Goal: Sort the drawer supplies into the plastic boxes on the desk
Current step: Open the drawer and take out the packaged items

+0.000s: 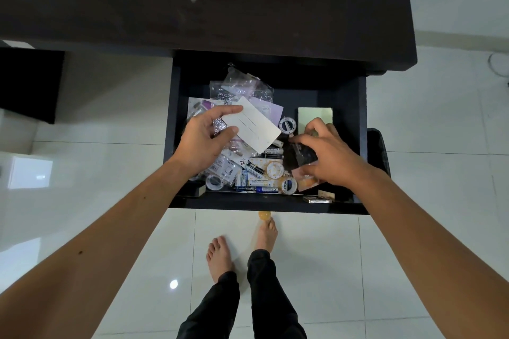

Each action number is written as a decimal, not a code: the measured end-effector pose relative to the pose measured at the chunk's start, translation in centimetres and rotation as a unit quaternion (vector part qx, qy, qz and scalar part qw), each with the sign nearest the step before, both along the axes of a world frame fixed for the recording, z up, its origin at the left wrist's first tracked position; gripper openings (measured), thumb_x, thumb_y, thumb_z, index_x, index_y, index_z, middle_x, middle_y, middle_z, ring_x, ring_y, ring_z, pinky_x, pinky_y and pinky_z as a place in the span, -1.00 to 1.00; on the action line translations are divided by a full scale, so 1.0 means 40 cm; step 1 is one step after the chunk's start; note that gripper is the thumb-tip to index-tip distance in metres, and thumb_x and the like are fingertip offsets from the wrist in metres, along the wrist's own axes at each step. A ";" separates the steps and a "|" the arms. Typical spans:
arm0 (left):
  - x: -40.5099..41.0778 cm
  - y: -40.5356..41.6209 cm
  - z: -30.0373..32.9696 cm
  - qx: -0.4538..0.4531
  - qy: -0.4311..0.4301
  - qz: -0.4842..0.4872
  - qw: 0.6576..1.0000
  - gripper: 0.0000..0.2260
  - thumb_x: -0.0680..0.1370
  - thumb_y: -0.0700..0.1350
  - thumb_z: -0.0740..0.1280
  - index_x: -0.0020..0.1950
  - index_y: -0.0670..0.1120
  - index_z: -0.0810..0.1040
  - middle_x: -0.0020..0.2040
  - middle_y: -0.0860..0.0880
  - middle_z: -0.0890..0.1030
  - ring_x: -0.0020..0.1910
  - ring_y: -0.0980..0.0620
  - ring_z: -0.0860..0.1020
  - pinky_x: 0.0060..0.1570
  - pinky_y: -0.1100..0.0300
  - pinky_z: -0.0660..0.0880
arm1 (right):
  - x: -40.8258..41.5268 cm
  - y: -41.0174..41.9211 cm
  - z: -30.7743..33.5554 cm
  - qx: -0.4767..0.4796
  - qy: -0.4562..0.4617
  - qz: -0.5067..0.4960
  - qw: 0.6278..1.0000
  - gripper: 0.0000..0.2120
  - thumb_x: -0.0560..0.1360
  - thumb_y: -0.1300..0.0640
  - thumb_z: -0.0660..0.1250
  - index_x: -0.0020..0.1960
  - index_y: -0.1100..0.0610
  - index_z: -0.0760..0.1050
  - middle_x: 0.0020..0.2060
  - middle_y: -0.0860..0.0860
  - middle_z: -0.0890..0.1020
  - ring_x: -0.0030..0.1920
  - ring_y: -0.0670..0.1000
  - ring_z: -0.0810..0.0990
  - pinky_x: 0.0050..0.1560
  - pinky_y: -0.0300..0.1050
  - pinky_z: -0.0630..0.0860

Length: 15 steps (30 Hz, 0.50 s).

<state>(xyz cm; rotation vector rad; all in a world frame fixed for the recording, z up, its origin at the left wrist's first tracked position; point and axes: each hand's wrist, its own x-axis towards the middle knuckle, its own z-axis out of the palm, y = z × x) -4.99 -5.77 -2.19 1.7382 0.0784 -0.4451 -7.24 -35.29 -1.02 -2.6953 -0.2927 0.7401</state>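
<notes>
A white card (252,128) is pinched at its left end between thumb and fingers of the left hand (205,137), held tilted over the clutter in the open drawer (355,146). The right hand (329,154) curls down on a dark packet (301,155) at the drawer's right side; it seems to grip it, though the fingers hide the contact. Below the card lie batteries (264,189), tape rolls (289,186) and clear bags (239,88). A pale green pad (315,117) sits behind the right hand.

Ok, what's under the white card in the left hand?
Under the white card held by the left hand: clear plastic bags, a lilac sheet, batteries. Whatever lies directly beneath is hidden.
</notes>
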 end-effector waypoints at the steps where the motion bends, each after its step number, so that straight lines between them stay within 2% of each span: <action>1: -0.001 0.003 -0.001 0.004 0.000 0.000 1.000 -0.61 0.64 -0.23 0.42 0.35 0.19 0.63 0.36 0.17 0.62 0.08 -0.24 0.71 0.02 -0.49 0.59 | 0.000 0.001 -0.002 -0.004 -0.001 -0.001 1.000 -0.32 0.39 0.08 0.67 0.45 -0.04 0.51 0.24 -0.06 0.31 0.30 0.02 0.28 0.35 -0.04 0.45; 3: -0.004 0.008 0.003 0.010 -0.001 0.000 1.000 -0.61 0.63 -0.22 0.43 0.36 0.18 0.62 0.32 0.22 0.64 0.09 -0.42 0.66 -0.01 -0.50 0.59 | 0.001 0.002 -0.004 -0.006 -0.014 -0.006 1.000 -0.41 0.38 0.10 0.68 0.35 -0.03 0.55 0.18 -0.07 0.34 0.24 -0.01 0.28 0.27 -0.10 0.44; 5: -0.011 0.013 0.009 0.016 -0.003 0.006 1.000 -0.61 0.63 -0.22 0.44 0.35 0.19 0.62 0.27 0.26 0.65 0.09 -0.46 0.64 -0.02 -0.49 0.59 | -0.002 -0.002 -0.006 -0.002 -0.038 -0.015 0.999 -0.56 0.39 0.10 0.67 0.21 0.01 0.61 0.12 -0.07 0.37 0.17 -0.04 0.27 0.22 -0.12 0.42; 8: -0.022 0.023 0.025 0.023 -0.009 0.014 1.000 -0.62 0.63 -0.21 0.44 0.32 0.23 0.63 0.22 0.15 0.68 0.03 -0.55 0.61 -0.04 -0.54 0.56 | -0.006 -0.006 -0.010 -0.006 -0.084 -0.020 0.996 -0.72 0.42 0.14 0.64 0.08 0.05 0.66 0.11 -0.05 0.44 0.16 0.01 0.31 0.24 -0.14 0.38; 10: -0.029 0.032 0.041 0.037 -0.020 0.018 0.999 -0.63 0.63 -0.19 0.44 0.32 0.24 0.62 0.19 -0.03 0.69 -0.07 -0.49 0.63 -0.06 -0.50 0.59 | -0.005 -0.005 -0.015 -0.027 -0.092 -0.014 0.995 -0.68 0.42 0.13 0.64 0.13 0.05 0.65 0.15 -0.03 0.49 0.21 0.07 0.35 0.27 -0.09 0.38; 11: -0.033 0.036 0.055 0.043 -0.027 0.024 0.998 -0.63 0.63 -0.19 0.44 0.32 0.23 0.62 0.20 -0.04 0.69 -0.13 -0.40 0.64 -0.07 -0.43 0.62 | -0.002 -0.003 -0.016 -0.038 -0.090 -0.012 0.995 -0.64 0.42 0.12 0.64 0.17 0.05 0.64 0.17 -0.02 0.52 0.22 0.10 0.36 0.29 -0.04 0.40; 13: -0.044 0.049 0.082 0.049 -0.044 0.039 0.997 -0.64 0.63 -0.21 0.44 0.32 0.20 0.62 0.19 0.11 0.69 -0.28 -0.23 0.58 -0.15 -0.29 0.67 | 0.003 0.003 -0.014 -0.045 -0.086 -0.012 0.995 -0.56 0.41 0.11 0.63 0.24 0.06 0.60 0.17 0.01 0.62 0.20 0.12 0.39 0.25 0.02 0.42; 15: -0.054 0.065 0.104 0.059 -0.054 0.050 0.996 -0.64 0.63 -0.20 0.44 0.31 0.21 0.61 0.04 0.11 0.72 -0.39 -0.17 0.45 -0.32 -0.15 0.61 | 0.003 0.006 -0.012 -0.052 -0.084 -0.016 0.995 -0.55 0.42 0.11 0.63 0.26 0.08 0.60 0.13 0.04 0.68 0.17 0.13 0.41 0.20 0.01 0.40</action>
